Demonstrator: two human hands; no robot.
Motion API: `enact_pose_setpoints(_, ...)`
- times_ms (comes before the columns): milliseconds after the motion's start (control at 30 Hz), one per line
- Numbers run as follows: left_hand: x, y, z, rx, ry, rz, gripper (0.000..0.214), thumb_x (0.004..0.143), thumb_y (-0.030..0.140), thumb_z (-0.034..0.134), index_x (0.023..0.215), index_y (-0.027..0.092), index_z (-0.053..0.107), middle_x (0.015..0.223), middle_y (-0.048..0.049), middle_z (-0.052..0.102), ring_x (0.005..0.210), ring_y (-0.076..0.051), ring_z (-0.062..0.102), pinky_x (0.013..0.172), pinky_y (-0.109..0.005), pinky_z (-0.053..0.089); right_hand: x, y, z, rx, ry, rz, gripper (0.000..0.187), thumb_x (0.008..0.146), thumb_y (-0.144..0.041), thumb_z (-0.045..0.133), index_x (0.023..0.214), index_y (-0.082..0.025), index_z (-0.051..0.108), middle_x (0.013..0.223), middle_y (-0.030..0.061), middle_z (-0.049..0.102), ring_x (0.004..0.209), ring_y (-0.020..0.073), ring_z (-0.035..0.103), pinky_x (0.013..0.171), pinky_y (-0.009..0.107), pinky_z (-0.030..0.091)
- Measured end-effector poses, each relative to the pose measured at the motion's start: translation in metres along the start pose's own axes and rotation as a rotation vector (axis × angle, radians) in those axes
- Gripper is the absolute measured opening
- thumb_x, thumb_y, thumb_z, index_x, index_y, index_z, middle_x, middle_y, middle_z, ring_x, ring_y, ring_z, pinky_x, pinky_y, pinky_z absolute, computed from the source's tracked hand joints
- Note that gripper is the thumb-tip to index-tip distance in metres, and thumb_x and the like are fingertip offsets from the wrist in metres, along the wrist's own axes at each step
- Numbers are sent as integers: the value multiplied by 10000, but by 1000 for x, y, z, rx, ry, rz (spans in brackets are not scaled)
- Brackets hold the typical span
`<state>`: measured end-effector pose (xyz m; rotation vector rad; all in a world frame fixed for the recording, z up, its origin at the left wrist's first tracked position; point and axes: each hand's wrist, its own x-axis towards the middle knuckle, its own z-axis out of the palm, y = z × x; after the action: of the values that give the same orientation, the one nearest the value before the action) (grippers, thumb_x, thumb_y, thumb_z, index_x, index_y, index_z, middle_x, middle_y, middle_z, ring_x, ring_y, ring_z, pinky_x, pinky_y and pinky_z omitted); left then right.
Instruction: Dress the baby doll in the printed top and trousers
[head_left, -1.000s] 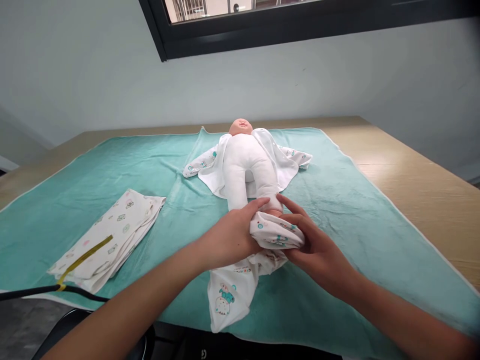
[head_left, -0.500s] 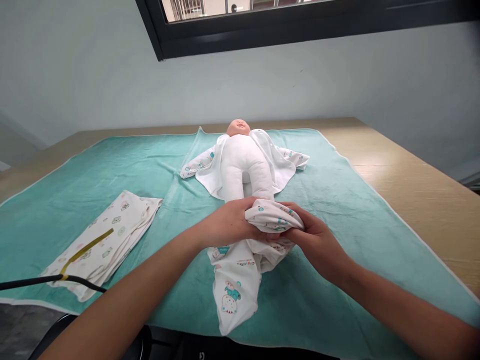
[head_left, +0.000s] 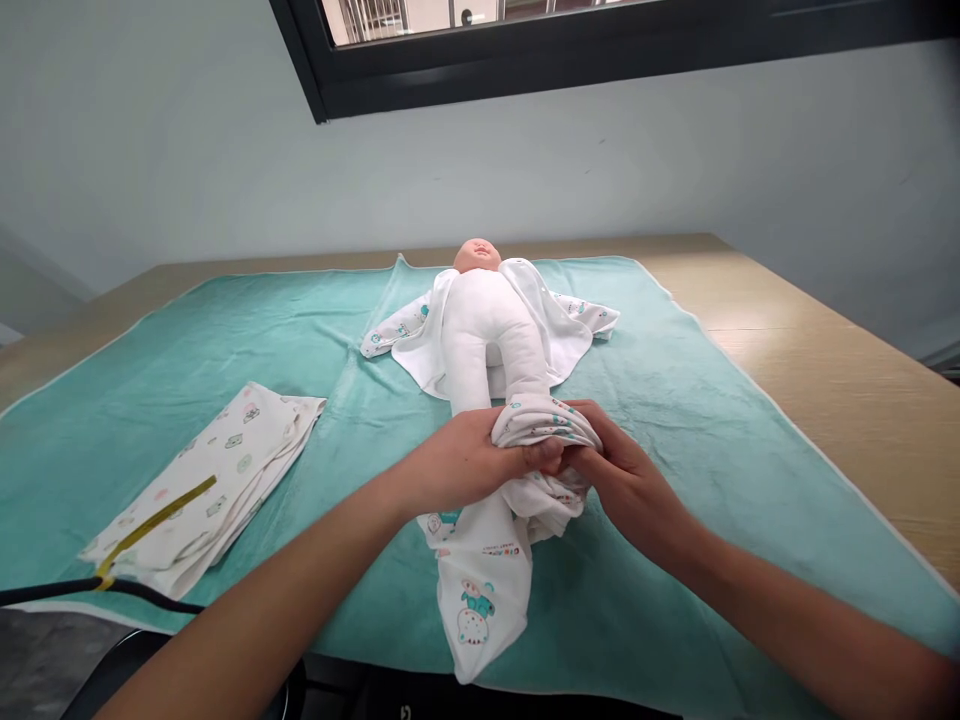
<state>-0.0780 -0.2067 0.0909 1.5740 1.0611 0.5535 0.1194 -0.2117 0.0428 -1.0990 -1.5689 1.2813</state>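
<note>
A white baby doll (head_left: 491, 325) lies on its back on an opened printed top (head_left: 577, 325), head toward the wall. Bunched printed baby trousers (head_left: 544, 425) sit over the doll's feet. My left hand (head_left: 461, 465) grips the bunched cloth from the left. From the right, my right hand (head_left: 626, 480) holds the same bunch with curled fingers. One loose trouser leg (head_left: 480, 590) trails toward the near table edge.
A teal towel (head_left: 675, 420) covers most of a wooden table (head_left: 825, 350). A folded printed cloth (head_left: 202, 480) with a yellow strip lies at the left. A black cable (head_left: 90, 590) crosses the near left corner. A wall with a dark window frame (head_left: 525, 60) stands behind.
Both hands have pushed the bunched trousers a little farther up over the doll's feet. The loose trouser leg shifted slightly right and toward the doll.
</note>
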Motion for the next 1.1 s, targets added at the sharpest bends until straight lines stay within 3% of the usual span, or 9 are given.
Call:
enact_pose_setpoints(167, -2, 1, 1, -196, 33, -40, 408, 860, 567, 606, 922, 177, 710, 1015, -54, 741, 946, -222, 669, 848, -324, 496, 1, 4, 6, 96, 49, 58, 282, 903, -306, 524, 1166, -278, 620, 1116, 17, 664, 1028, 223, 604, 868, 338, 496)
enact_pose_setpoints(333, -4, 0, -4, -175, 34, -10, 362, 845, 507, 650, 990, 181, 713, 1039, -50, 738, 976, -235, 666, 858, -329, 497, 2, 14, 2, 187, -12, 49, 414, 849, -229, 583, 1253, -317, 591, 1280, 7, 622, 1082, 232, 612, 871, 344, 519)
enact_pose_setpoints(500, -6, 3, -13, -70, -76, 78, 479, 773, 277, 731, 1242, 248, 639, 1176, -22, 702, 1078, -251, 632, 881, -333, 492, 0, 10, -3, 5, -41, -19, 583, 746, -240, 722, 1285, -317, 515, 1419, 33, 484, 1092, 243, 596, 809, 328, 550)
enact_pose_setpoints(600, -7, 5, -13, -30, -91, 103, 413, 820, 259, 661, 1232, 238, 650, 1158, -23, 705, 1050, -249, 636, 881, -336, 488, 1, 5, -4, -88, -36, -30, 682, 748, -289, 741, 1358, -316, 436, 1400, 63, 490, 1096, 255, 594, 812, 348, 557)
enact_pose_setpoints(700, -5, 3, -10, -15, -63, 119, 361, 853, 244, 609, 1210, 223, 660, 1174, -25, 697, 1073, -252, 623, 931, -351, 470, 2, 4, -3, -145, -34, -88, 630, 756, -261, 717, 1333, -301, 466, 1389, 69, 491, 1156, 272, 565, 902, 391, 533)
enact_pose_setpoints(933, -2, -6, -8, -90, -58, 129, 385, 925, 404, 562, 1248, 210, 639, 1266, -44, 661, 1181, -270, 577, 1014, -377, 433, 7, 11, 5, -235, 43, -232, 581, 722, -214, 714, 1254, -280, 490, 1355, 81, 431, 1173, 271, 536, 984, 425, 493)
enact_pose_setpoints(1100, 1, -10, -8, -195, -2, 81, 424, 930, 496, 548, 1199, 190, 668, 1184, -60, 694, 1152, -276, 590, 975, -370, 446, 8, 9, 8, -222, 32, -168, 612, 725, -175, 669, 1286, -284, 451, 1347, 71, 431, 1191, 257, 515, 1007, 407, 462)
